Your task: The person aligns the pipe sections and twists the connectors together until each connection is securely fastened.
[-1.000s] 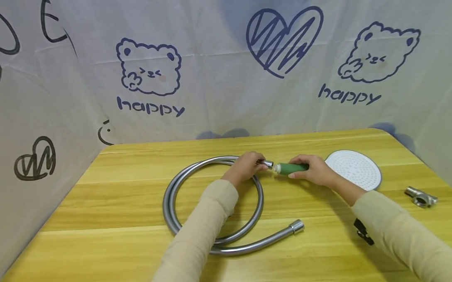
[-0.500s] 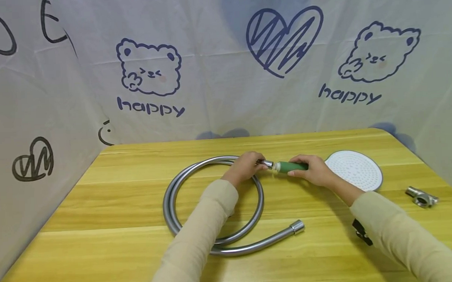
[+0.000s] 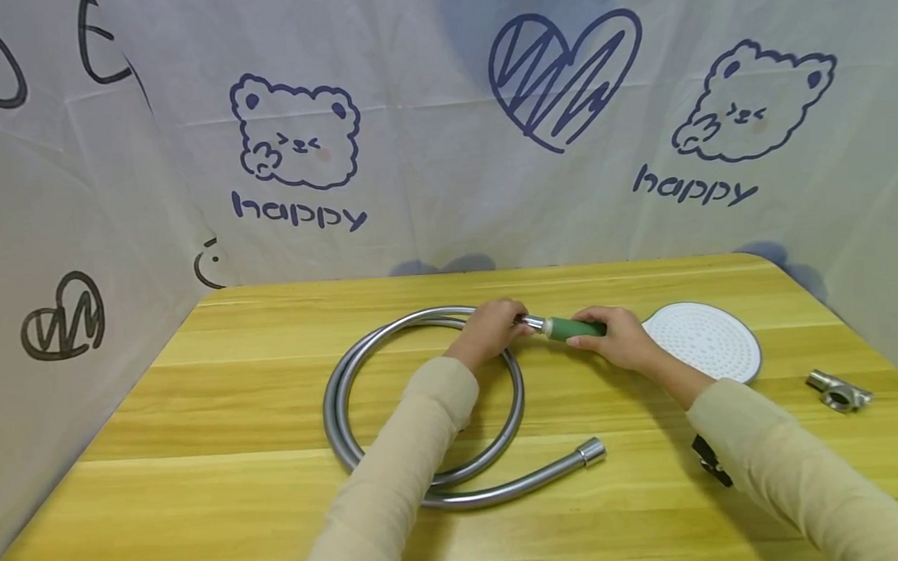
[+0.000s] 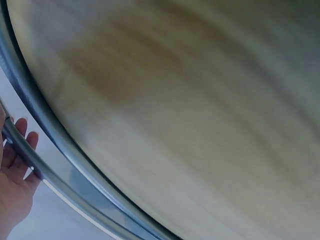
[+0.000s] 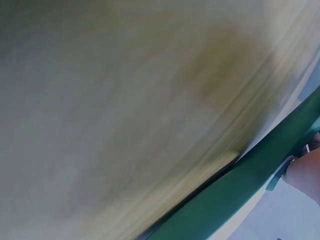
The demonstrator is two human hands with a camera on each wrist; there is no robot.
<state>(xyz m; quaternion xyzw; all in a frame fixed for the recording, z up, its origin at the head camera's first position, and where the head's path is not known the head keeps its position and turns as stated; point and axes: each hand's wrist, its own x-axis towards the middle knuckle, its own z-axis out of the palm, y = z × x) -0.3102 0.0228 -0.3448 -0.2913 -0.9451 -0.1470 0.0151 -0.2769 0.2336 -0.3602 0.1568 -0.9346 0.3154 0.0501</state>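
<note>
My left hand (image 3: 488,329) grips the shower hose (image 3: 337,400) close behind its silver end fitting (image 3: 534,322). In the left wrist view that hand (image 4: 17,185) has its fingers around the grey hose (image 4: 60,187). The green handle (image 3: 562,328) of the shower head is held in my right hand (image 3: 618,336), thumb on the near side. Handle tip and hose fitting meet end to end. Beyond the right hand, the round white spray face (image 3: 702,342) points up. In the right wrist view the green handle (image 5: 225,200) runs diagonally, with part of the right hand (image 5: 306,172) at the edge.
The hose lies coiled on the wooden table (image 3: 223,404), its other end fitting (image 3: 592,451) pointing right near the front. A metal bracket or valve piece (image 3: 837,391) lies at the right. A printed white cloth (image 3: 429,149) hangs behind the table.
My right hand has brought the green handle slightly left, so the gap between its tip and the hose fitting has closed. The left hand stays nearly in place.
</note>
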